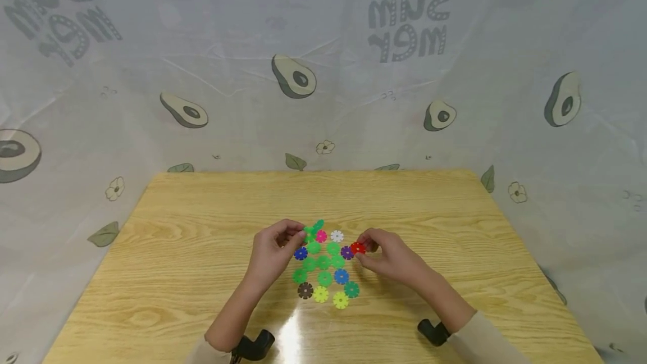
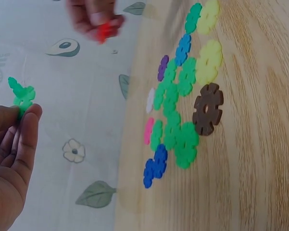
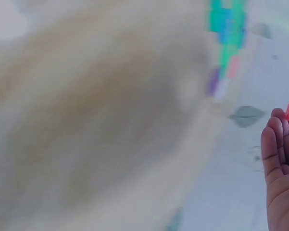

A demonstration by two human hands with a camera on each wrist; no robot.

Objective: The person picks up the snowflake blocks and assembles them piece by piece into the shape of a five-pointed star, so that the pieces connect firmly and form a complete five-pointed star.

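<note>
Blurry discs (image 3: 225, 28) in right wrist view

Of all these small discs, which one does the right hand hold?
The red disc, pinched by the right hand: the only red one. The left hand holds green discs; the other discs lie on the table.

The wood-grain table (image 1: 212, 206) carries a loose cluster of flat, notched plastic discs (image 1: 323, 259): a brown disc (image 1: 302, 287), two yellow discs (image 1: 320, 298), a teal disc (image 1: 351, 292), a light-blue disc (image 1: 341, 280), a purple disc (image 1: 344, 252), a white disc (image 1: 337, 232), a pink disc (image 1: 322, 232), two dark-blue discs (image 2: 159, 161) and seven light-green discs (image 1: 325, 282).
</note>
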